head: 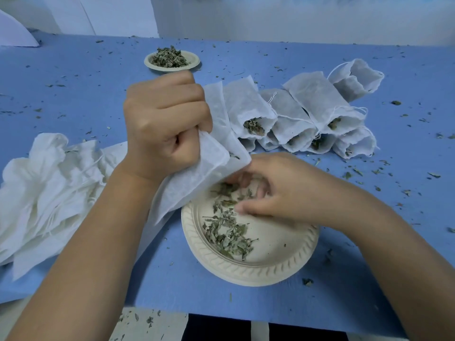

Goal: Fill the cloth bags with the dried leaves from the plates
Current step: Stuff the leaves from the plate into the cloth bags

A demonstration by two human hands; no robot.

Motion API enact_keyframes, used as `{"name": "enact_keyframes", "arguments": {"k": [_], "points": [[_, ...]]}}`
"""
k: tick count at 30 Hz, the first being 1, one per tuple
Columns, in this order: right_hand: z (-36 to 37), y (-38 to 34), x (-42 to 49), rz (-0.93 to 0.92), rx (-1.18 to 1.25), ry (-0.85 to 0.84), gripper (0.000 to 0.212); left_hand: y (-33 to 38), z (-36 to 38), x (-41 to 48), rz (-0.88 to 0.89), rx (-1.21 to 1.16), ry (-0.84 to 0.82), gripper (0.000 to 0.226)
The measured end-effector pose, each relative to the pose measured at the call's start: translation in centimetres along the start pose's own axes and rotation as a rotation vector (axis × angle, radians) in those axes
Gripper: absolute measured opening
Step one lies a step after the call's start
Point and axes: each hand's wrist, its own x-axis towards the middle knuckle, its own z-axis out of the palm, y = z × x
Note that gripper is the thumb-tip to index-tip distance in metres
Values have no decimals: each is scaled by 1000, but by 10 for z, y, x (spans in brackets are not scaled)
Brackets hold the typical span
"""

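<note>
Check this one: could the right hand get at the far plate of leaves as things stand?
Probably not straight on. The right hand is down in the near plate, and the left hand, gripping a cloth bag, is raised between it and the far plate; it must go around.

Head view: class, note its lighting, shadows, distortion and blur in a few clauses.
Head view: soft, even, bluish light, no glare. Head view: only a faint shadow beside the near plate on the table. Head view: wide-angle bowing of the table's far edge. Head view: the right hand's fingers look smeared over the dried leaves.
</note>
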Motion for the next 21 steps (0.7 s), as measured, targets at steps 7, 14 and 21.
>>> {"name": "enact_keyframes", "arguments": {"k": [7, 14, 21], "points": [[-1, -5, -8, -101, 32, -188, 70, -1, 0, -1, -19, -11, 13, 25], [15, -14, -4, -268, 87, -211, 45, 0, 0, -1, -19, 2, -12, 24], [18, -18, -3, -375, 59, -143, 21, 1, 1, 0, -20, 12, -11, 24]]}}
